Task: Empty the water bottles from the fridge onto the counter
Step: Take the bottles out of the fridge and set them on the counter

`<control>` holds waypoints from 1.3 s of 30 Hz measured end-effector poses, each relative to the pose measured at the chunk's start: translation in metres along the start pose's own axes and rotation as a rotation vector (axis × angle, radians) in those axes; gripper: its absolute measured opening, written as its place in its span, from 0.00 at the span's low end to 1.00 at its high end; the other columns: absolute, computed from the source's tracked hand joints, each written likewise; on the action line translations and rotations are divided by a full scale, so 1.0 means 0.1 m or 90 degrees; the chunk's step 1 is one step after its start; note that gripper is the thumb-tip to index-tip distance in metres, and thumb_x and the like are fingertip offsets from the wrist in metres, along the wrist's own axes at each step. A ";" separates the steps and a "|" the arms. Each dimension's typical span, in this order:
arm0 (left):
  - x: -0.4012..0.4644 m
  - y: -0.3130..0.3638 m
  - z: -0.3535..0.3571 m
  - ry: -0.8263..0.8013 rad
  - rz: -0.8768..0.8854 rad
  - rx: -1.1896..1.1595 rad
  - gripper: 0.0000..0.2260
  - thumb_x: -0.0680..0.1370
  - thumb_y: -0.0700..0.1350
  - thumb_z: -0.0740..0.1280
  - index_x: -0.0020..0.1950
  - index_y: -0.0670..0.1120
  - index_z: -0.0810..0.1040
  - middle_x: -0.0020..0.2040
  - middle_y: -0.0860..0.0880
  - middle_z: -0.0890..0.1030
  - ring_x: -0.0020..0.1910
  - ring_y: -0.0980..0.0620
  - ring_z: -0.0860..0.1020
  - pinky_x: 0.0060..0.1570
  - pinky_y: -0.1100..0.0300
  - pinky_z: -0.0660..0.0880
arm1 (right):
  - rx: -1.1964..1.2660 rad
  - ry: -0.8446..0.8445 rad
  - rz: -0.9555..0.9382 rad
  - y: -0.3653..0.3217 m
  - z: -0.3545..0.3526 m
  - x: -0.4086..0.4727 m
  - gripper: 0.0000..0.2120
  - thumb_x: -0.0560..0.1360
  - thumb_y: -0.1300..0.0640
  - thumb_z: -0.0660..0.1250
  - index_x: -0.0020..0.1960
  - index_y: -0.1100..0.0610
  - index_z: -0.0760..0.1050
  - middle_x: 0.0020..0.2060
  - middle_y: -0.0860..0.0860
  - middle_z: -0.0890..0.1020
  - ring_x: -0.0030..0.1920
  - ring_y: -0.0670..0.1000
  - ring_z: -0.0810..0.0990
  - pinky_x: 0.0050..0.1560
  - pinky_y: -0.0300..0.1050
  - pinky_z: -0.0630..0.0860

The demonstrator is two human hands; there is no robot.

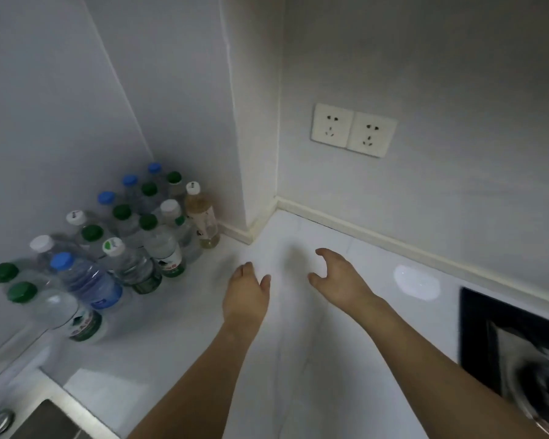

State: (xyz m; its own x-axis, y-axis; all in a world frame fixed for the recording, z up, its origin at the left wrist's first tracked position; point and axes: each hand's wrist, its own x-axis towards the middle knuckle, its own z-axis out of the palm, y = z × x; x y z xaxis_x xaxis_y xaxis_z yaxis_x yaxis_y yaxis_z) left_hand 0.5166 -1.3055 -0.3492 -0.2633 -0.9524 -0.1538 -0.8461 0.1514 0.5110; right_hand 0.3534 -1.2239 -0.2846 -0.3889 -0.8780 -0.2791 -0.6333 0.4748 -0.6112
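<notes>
So the water bottles are all bunched upright on the white counter, tucked into the wall corner well left of the double wall socket. Caps are a mix of green, blue and white, plus one bottle with yellowish liquid on the socket side of the bunch. Both hands hover over bare counter below the socket: left hand has fingers loosely together, holding nothing, right hand is curled open like a claw, also empty. Black stovetop sits down right of the socket, sink bottom left
</notes>
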 end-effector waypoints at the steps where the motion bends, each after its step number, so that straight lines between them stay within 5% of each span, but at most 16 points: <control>1: -0.03 0.16 0.08 -0.012 0.044 0.018 0.26 0.82 0.56 0.57 0.76 0.42 0.63 0.73 0.45 0.69 0.72 0.47 0.67 0.68 0.56 0.66 | -0.006 0.016 0.015 0.17 -0.10 -0.10 0.29 0.79 0.52 0.63 0.77 0.56 0.58 0.75 0.52 0.62 0.74 0.51 0.62 0.70 0.40 0.59; 12: -1.01 1.94 0.91 -0.124 0.410 0.060 0.24 0.83 0.51 0.57 0.77 0.44 0.61 0.77 0.47 0.64 0.76 0.51 0.61 0.73 0.59 0.58 | 0.014 0.177 0.189 1.75 -1.03 -1.53 0.30 0.77 0.56 0.64 0.76 0.58 0.59 0.74 0.53 0.64 0.73 0.53 0.63 0.69 0.43 0.63; 17: -1.75 2.79 1.33 -0.189 0.564 0.055 0.23 0.83 0.52 0.58 0.75 0.44 0.65 0.74 0.47 0.68 0.73 0.49 0.65 0.71 0.57 0.63 | 0.056 0.287 0.289 2.41 -1.40 -2.45 0.28 0.74 0.57 0.65 0.73 0.58 0.64 0.67 0.54 0.71 0.68 0.55 0.70 0.67 0.47 0.68; 23: -3.09 3.75 1.86 -0.301 0.791 0.074 0.22 0.83 0.53 0.57 0.75 0.46 0.66 0.74 0.47 0.68 0.72 0.48 0.66 0.69 0.51 0.69 | 0.075 0.424 0.453 3.07 -1.61 -3.94 0.31 0.76 0.56 0.65 0.76 0.58 0.59 0.74 0.54 0.64 0.73 0.53 0.63 0.71 0.44 0.63; 39: -6.95 4.27 2.37 -0.488 1.257 -0.007 0.18 0.83 0.47 0.59 0.70 0.40 0.68 0.68 0.44 0.72 0.68 0.46 0.69 0.66 0.54 0.65 | 0.138 0.697 0.809 3.56 -1.07 -7.61 0.30 0.77 0.57 0.63 0.76 0.59 0.59 0.73 0.56 0.65 0.73 0.54 0.64 0.71 0.45 0.61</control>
State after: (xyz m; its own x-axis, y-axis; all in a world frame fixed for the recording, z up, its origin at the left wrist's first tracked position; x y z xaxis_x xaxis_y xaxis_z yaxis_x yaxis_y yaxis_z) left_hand 0.2287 -0.5164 -0.2245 -0.6786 0.6967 0.2327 0.7205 0.5697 0.3953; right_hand 0.3523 -0.3796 -0.2107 -0.8495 0.5202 -0.0875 0.4821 0.6981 -0.5294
